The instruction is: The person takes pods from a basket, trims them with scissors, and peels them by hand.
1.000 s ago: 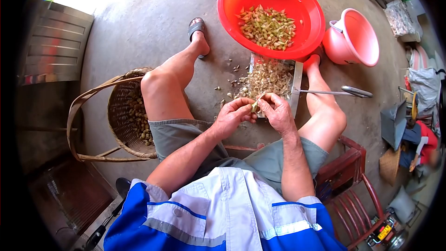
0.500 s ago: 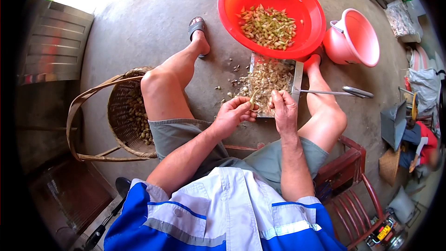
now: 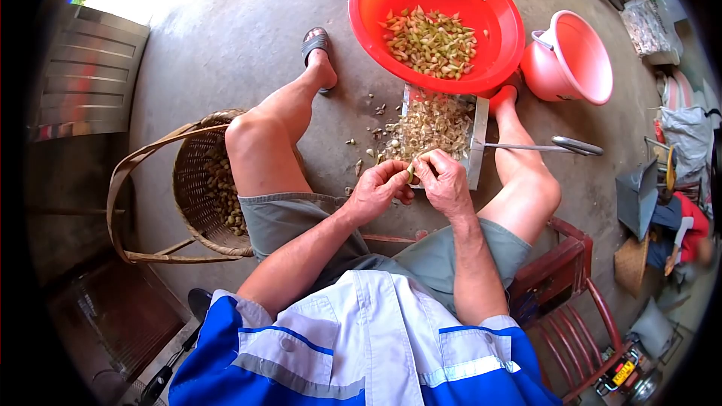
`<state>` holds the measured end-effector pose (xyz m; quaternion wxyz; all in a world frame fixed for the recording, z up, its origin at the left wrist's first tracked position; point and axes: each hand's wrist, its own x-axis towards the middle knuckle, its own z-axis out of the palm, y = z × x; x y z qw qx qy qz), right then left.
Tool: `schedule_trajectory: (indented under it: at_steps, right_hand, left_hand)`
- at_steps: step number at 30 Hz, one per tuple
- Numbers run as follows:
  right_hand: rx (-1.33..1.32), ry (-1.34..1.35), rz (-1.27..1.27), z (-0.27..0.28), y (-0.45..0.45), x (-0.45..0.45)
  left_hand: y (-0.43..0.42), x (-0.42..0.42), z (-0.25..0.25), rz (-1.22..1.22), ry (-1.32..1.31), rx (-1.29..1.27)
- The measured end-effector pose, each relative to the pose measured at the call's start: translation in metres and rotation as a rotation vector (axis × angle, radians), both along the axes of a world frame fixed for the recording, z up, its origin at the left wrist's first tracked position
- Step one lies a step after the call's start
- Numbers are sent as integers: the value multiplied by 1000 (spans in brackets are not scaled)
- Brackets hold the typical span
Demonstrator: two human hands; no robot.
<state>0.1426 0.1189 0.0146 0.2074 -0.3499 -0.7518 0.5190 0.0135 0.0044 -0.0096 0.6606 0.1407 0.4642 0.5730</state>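
Between the thumb and fingers of my left hand (image 3: 381, 189) is a small pale-green bulb (image 3: 410, 174), pointed in shape. My right hand (image 3: 445, 184) meets it from the other side, thumb and fingertips pinched on its edge; the fingers partly cover it. Just beyond both hands lies a metal-edged tray (image 3: 479, 139) covered in papery peelings (image 3: 432, 126). A red basin (image 3: 496, 26) behind it holds many pale-green and yellowish bulbs (image 3: 432, 41). To the left, a woven basket (image 3: 188, 195) contains brownish bulbs (image 3: 222, 192).
A pink bucket (image 3: 560, 68) stands right of the basin. From the tray a metal rod with a looped handle (image 3: 575, 145) sticks out over the right leg. A red wooden chair (image 3: 575, 316) is at lower right. Another person (image 3: 681, 229) is at the far right, near a dustpan-like container (image 3: 638, 195).
My right hand has moved left and in, its fingertips now against the bulb. My left hand has barely shifted, and the bulb is turned and more covered. The view has tilted slightly.
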Motion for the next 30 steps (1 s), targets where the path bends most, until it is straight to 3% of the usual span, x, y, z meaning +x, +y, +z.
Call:
schedule_trajectory:
  at_steps: [4,7,13,18,21,25,30]
  right_hand:
    - [54,51,-16,-2,-2,1]
    - [-288,201,-114,-3,-8,-2]
    - [-588,370,-276,-4,-1,4]
    - [-439,354,-337,-3,10,9]
    - [-158,45,-366,-5,12,11]
    - [-246,-84,-150,-6,7,11]
    - [-94,-126,-37,-2,-3,1]
  left_hand:
    - [2,-2,4,-1,40,4]
    - [4,-3,6,27,94,12]
    - [3,3,-1,67,292,-19]
    - [2,2,-9,120,346,-34]
    - [2,3,-11,152,347,-19]
    - [2,3,-14,157,349,-4]
    - [2,7,-12,145,341,61]
